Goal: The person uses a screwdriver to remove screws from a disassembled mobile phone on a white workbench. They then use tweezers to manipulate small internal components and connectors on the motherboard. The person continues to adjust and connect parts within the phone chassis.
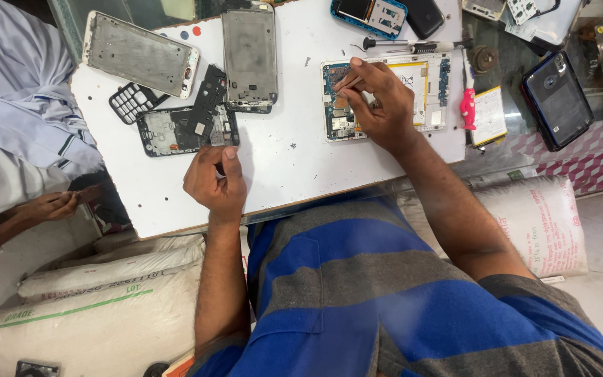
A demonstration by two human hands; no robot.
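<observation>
Here we look down on a white table (280,160) strewn with phone parts. Right of centre, our right hand (382,105) rests on an opened phone (385,98) lying face down with its back off, circuit board and pale battery showing. The fingers (354,82) are pinched on a thin tool at the phone's left side, over the board; the tool is too slim to tell its kind.

Lower centre, our left hand (216,183) sits curled at the table's near edge, thumb up, fingers folded in. We cannot tell whether it grips anything. It lies just below a dark phone frame (186,129), not touching it.

Upper left: a grey metal chassis (139,54), tilted. Beside it, at top centre, a second grey chassis (249,56) stands upright in the frame. A small black keypad grid (131,102) lies between the first chassis and the dark frame.

Top right: a blue-edged phone body (369,15), a screwdriver (399,45) just above the opened phone, a pink tool (467,110) at the table's right edge, and a dark phone (557,98) off the table further right.

Far left, another person's hand (50,207) rests apart. White sacks (99,307) lie below the table.
</observation>
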